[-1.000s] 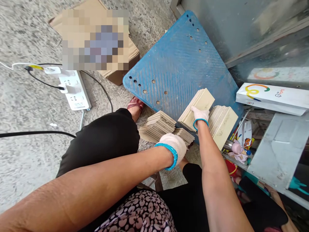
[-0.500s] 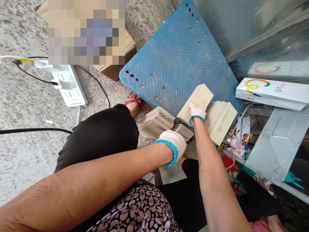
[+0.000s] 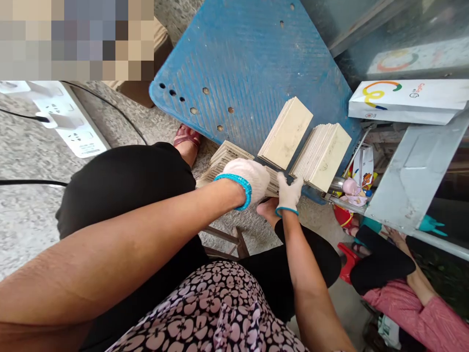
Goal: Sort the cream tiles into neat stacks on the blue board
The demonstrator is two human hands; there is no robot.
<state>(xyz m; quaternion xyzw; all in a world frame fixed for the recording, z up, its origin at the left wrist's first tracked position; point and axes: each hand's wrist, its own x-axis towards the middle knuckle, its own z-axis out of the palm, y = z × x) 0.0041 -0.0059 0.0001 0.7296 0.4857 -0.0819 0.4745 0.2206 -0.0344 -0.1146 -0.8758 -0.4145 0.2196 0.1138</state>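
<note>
- Your left hand, in a white knit glove with a blue cuff, lies closed over the low stack of thin beige ribbed tiles at the blue plastic board's near edge, by your foot.
- Your right hand, gloved alike, touches the stack's right end; I cannot tell whether its fingers grip.
- These tiles look stiff, brittle and heavy together; take them by the edges, a few at once.
- Two cream tile stacks lean on the board just behind.
</note>
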